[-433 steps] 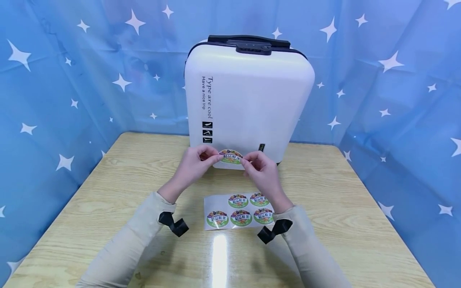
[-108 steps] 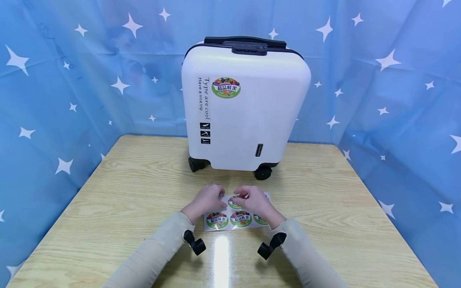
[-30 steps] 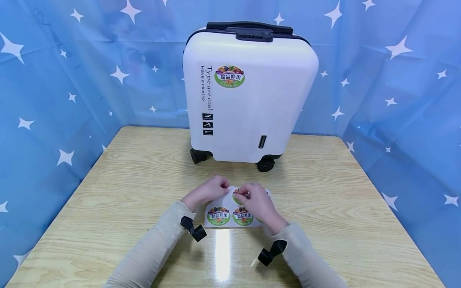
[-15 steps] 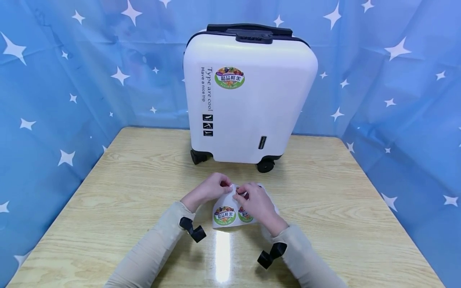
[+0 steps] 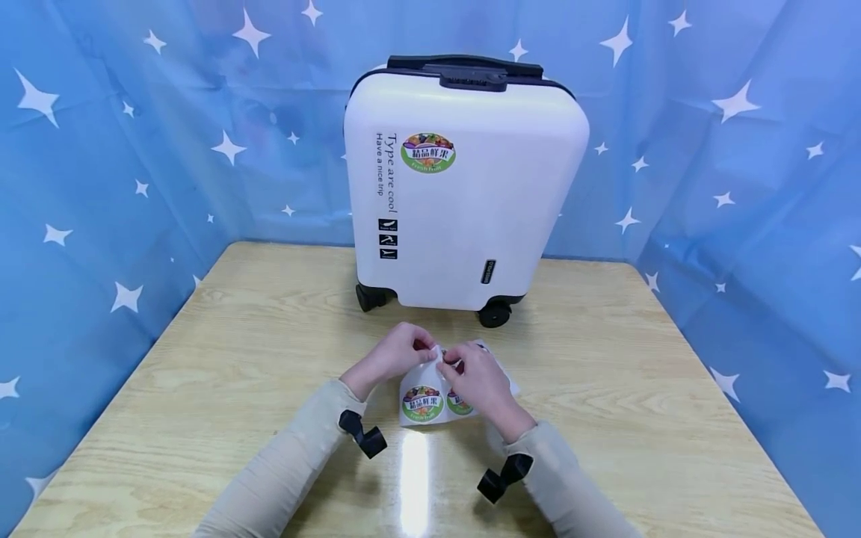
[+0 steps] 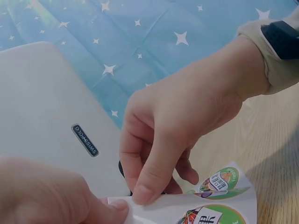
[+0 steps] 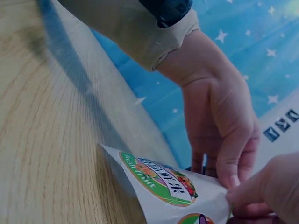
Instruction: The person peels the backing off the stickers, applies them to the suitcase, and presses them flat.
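Note:
A white sticker sheet (image 5: 430,370) with oval fruit-label stickers (image 5: 422,403) is bent up off the table between both hands. My left hand (image 5: 397,353) pinches its raised top edge between thumb and fingers. Close beside it, my right hand (image 5: 479,379) pinches the same edge by a sticker; the left wrist view shows its thumb (image 6: 145,192) on the white paper. In the right wrist view the sheet (image 7: 212,196) slopes up to the fingertips. Behind stands a white suitcase (image 5: 484,202), bearing one oval fruit sticker (image 5: 428,153) right of its printed lettering.
The suitcase stands upright on black wheels (image 5: 494,314) at the back of the wooden table (image 5: 255,359). Blue star-patterned curtains (image 5: 175,134) enclose the back and sides. Black camera mounts (image 5: 363,433) sit on both wrists.
Earliest, both hands held a loose sticker before the suitcase; later it is stuck on the upper left of the suitcase. Over the last second the sheet has been lifted and bent upward, shifting slightly right.

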The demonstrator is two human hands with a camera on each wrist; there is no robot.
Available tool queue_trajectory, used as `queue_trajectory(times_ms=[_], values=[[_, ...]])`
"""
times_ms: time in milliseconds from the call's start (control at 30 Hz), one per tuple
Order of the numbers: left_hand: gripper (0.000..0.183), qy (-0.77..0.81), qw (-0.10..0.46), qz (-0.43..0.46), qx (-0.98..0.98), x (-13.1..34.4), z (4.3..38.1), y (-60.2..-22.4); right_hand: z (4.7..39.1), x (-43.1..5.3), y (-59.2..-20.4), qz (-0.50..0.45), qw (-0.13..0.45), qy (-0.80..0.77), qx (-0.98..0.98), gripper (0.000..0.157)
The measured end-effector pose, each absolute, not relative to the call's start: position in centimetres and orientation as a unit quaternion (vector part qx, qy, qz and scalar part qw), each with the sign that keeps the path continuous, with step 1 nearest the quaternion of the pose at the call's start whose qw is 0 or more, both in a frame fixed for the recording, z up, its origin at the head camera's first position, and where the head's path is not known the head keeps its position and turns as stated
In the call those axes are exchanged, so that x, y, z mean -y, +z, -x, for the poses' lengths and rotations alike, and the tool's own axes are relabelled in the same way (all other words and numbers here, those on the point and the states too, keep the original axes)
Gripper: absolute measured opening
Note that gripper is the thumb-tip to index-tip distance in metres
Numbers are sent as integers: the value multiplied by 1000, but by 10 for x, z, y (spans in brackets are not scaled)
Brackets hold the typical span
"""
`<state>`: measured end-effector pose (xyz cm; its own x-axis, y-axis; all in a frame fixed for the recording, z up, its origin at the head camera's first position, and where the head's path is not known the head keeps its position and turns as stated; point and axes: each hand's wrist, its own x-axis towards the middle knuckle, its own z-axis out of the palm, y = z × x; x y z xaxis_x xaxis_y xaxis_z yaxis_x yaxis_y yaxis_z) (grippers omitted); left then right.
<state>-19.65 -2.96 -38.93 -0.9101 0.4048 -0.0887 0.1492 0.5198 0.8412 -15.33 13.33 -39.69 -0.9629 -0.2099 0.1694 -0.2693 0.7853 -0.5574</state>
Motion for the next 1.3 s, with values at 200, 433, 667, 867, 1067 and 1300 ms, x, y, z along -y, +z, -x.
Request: queue_trajectory(times_ms=[200, 433, 667, 867, 1067, 1300], values=[[6, 452, 129, -171, -866, 29, 196, -391, 152, -135, -398, -129, 40, 328, 935, 9], [7, 452, 122, -178, -865, 30, 195, -390, 153, -140, -402, -112, 46, 356, 926, 6], [12, 440, 115, -178, -873, 30, 196, -389, 156, -146, -403, -102, 58, 365, 924, 3], [12, 432, 106, -182, -877, 34, 198, -393, 158, -151, -404, -105, 81, 357, 925, 3], [13, 426, 99, -171, -883, 37, 199, -397, 159, -153, -400, -83, 71, 363, 925, 4], [9, 420, 87, -159, -889, 37, 197, -397, 158, -160, -399, -66, 65, 365, 927, 4]])
